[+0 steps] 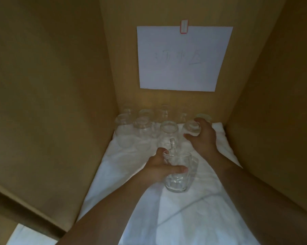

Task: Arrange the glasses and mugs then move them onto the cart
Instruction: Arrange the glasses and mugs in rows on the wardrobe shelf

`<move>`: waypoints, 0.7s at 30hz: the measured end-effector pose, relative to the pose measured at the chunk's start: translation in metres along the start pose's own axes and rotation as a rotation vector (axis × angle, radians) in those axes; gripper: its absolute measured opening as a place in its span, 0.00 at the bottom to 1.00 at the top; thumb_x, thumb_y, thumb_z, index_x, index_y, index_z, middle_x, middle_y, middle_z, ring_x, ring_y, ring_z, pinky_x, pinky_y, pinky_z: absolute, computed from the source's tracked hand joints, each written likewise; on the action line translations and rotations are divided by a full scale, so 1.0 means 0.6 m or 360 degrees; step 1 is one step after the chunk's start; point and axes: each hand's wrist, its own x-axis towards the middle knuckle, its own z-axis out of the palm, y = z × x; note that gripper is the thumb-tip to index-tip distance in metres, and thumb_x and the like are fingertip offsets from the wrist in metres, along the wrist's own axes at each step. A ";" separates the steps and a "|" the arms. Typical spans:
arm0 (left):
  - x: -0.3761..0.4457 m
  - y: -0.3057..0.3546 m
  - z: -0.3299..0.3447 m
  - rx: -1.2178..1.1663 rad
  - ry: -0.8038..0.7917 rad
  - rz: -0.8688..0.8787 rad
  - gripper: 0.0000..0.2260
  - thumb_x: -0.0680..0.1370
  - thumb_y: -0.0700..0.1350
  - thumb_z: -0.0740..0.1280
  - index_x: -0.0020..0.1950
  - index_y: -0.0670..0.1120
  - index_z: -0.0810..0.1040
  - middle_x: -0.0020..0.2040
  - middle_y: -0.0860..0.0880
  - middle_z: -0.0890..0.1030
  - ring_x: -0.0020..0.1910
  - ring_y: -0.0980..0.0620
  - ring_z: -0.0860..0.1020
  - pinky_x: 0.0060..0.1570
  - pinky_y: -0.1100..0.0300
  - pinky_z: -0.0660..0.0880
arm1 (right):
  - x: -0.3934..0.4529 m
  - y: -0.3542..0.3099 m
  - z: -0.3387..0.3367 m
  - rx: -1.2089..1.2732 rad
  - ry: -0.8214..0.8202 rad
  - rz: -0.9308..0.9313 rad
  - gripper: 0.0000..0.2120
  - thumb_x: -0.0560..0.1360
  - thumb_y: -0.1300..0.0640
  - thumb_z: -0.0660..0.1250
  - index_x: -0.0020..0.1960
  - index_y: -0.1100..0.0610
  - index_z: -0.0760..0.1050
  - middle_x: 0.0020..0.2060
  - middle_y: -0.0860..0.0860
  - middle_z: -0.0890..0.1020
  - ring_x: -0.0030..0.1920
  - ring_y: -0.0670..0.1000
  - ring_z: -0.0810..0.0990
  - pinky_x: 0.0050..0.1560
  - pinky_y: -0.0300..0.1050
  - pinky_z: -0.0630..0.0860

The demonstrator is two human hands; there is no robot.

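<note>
Inside a brown cardboard-walled alcove (48, 103), both my bare arms reach forward over a white cloth (175, 218) that covers the floor of the space. My left hand (159, 168) is wrapped around a clear glass mug (178, 174), thumb across its near side, fingers curled round the far rim; mug upright, its base on or just above the cloth, cannot tell which. Its handle points right, away from my palm. My right hand (202, 137) is further back, fingers closed around a small clear glass (192, 129) at the right end of the group; the glass sits tilted toward me or upright, hard to say through the blur. Just behind that hand another glass rim (204, 117) shows near the back wall.

Rest of the glassware stands in rough rows at the back of the cloth: a handled mug (168, 133) in the middle, handle facing me, just beyond my left fingertips; two rounder glasses (142, 128) to its left, touching or nearly so; fainter ones behind them against the wall, count unclear. All clear glass, empty as far as visible.

Back wall carries a white paper sheet (184, 59) with faint handwriting, unreadable, fixed at the top by a small red-edged label (184, 26). Lighting dim. No cart in view.
</note>
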 end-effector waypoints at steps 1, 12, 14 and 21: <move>0.001 -0.001 0.000 -0.0019 -0.0002 -0.0003 0.49 0.43 0.69 0.83 0.59 0.59 0.71 0.58 0.53 0.82 0.56 0.53 0.82 0.57 0.50 0.81 | 0.001 0.003 0.003 -0.0031 0.0000 -0.0017 0.35 0.66 0.55 0.82 0.70 0.58 0.74 0.64 0.56 0.79 0.64 0.55 0.77 0.66 0.50 0.73; 0.004 0.013 0.020 0.0051 -0.0032 0.0047 0.36 0.58 0.59 0.85 0.60 0.58 0.71 0.52 0.55 0.83 0.51 0.57 0.82 0.47 0.63 0.78 | -0.082 0.042 -0.010 0.0247 0.0145 0.0389 0.38 0.74 0.45 0.74 0.78 0.52 0.61 0.72 0.55 0.70 0.69 0.55 0.73 0.69 0.55 0.73; -0.001 0.019 0.029 0.0156 -0.0016 0.0082 0.37 0.58 0.62 0.83 0.61 0.59 0.71 0.51 0.56 0.82 0.51 0.57 0.82 0.48 0.63 0.78 | -0.122 0.052 -0.011 0.0347 0.0140 0.0589 0.30 0.77 0.46 0.71 0.74 0.56 0.66 0.65 0.55 0.75 0.63 0.56 0.77 0.64 0.56 0.75; -0.015 0.039 0.051 0.0242 0.0251 0.0015 0.38 0.54 0.69 0.79 0.59 0.57 0.74 0.49 0.56 0.83 0.46 0.55 0.83 0.50 0.55 0.82 | -0.191 0.049 -0.041 0.0709 0.0059 0.0679 0.21 0.83 0.44 0.61 0.43 0.58 0.80 0.38 0.52 0.84 0.46 0.55 0.83 0.56 0.58 0.79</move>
